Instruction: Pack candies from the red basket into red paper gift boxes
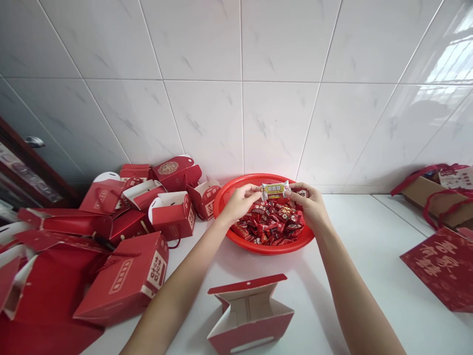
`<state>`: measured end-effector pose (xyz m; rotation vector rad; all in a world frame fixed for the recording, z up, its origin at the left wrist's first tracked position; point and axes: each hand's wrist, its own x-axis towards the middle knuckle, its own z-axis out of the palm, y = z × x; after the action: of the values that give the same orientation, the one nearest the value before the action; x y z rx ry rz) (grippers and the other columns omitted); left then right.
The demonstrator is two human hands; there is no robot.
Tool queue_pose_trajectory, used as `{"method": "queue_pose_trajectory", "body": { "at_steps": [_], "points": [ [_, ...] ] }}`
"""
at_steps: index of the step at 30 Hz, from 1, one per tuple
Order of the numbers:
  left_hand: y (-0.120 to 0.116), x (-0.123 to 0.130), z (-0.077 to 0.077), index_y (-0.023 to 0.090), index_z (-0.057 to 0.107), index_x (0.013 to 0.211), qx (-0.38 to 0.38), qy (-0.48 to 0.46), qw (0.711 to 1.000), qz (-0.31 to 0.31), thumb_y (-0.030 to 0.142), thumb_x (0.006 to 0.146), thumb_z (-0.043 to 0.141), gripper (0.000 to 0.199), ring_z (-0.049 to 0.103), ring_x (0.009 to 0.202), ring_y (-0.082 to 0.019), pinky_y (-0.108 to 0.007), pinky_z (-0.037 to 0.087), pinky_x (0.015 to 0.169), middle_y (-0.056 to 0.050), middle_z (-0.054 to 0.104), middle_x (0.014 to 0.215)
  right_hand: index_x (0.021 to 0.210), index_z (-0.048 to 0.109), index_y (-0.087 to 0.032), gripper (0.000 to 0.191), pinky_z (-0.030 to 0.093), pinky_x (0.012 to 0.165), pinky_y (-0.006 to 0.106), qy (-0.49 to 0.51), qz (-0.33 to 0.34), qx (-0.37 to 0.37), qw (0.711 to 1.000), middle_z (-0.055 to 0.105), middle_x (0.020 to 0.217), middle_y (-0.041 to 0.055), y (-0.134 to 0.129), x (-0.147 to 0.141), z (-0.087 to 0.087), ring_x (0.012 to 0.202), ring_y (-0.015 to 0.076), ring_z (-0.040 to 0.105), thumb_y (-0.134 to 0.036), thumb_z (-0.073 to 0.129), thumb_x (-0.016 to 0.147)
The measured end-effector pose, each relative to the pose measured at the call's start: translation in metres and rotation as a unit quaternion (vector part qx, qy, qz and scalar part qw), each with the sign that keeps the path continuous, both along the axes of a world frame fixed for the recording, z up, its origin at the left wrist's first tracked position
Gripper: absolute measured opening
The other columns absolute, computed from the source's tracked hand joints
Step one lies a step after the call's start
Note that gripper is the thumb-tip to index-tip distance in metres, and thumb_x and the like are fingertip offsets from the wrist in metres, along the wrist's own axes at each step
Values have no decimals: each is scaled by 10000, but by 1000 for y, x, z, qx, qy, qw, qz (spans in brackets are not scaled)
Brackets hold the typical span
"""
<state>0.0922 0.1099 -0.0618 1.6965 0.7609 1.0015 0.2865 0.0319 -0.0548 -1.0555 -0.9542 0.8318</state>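
You held a small wrapped candy (275,190) between both hands, above the round red plastic basket (229,190). Your left hand (240,201) pinched its left end with the fingertips, and your right hand (309,203) pinched the right end. The wrapper was pale and shiny with a yellow label; its print was too small to read. In the perforated basket lay a heap of glossy red candies (271,224). An open red cardboard box (250,315) with a white inside stood on the smooth white counter (369,246) near you. Folded red boxes (121,231) lay piled at the left, near the tiled wall (240,98).
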Motion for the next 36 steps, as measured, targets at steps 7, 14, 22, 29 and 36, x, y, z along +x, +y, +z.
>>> {"method": "queue_pose_trajectory", "body": {
  "at_steps": [7, 14, 22, 29, 36],
  "points": [
    [0, -31, 14, 214, 761, 864, 99, 400, 911, -11, 364, 745, 716, 197, 700, 807, -267, -318, 470, 695, -69, 763, 845, 743, 699, -194, 365, 366, 477, 253, 14, -28, -16, 999, 579, 547, -39, 5, 6, -6, 488, 104, 485, -360, 922, 507],
    [-6, -36, 26, 227, 746, 1207, 115, 549, 823, -86, 448, 638, 799, 612, 691, 961, -302, -294, 478, 716, -113, 748, 1120, 741, 697, -185, 368, 360, 464, 244, 19, -31, -26, 999, 591, 558, -30, 5, 5, -5, 473, 95, 482, -338, 918, 491],
    [-15, -19, 16, 252, 739, 1206, 126, 560, 812, -103, 433, 571, 853, 670, 684, 1014, -356, -344, 500, 801, -114, 766, 1106, 731, 711, -189, 312, 351, 460, 252, 13, -39, -30, 999, 581, 555, -31, 5, 5, -7, 486, 106, 483, -342, 883, 519],
    [-17, -14, 14, 266, 783, 847, 154, 533, 830, -64, 263, 553, 822, 296, 673, 879, -359, -348, 476, 693, -62, 685, 719, 712, 705, -192, 299, 354, 472, 262, 11, -40, -31, 999, 589, 566, -28, 4, 5, -6, 484, 104, 476, -345, 876, 520],
    [-8, -20, 14, 240, 787, 972, 148, 516, 841, -71, 244, 660, 674, 332, 690, 836, -303, -328, 472, 684, -83, 736, 867, 693, 701, -190, 295, 354, 469, 255, 15, -47, -35, 998, 594, 561, -27, 4, 3, -4, 475, 96, 477, -339, 872, 506]
  ]
}}
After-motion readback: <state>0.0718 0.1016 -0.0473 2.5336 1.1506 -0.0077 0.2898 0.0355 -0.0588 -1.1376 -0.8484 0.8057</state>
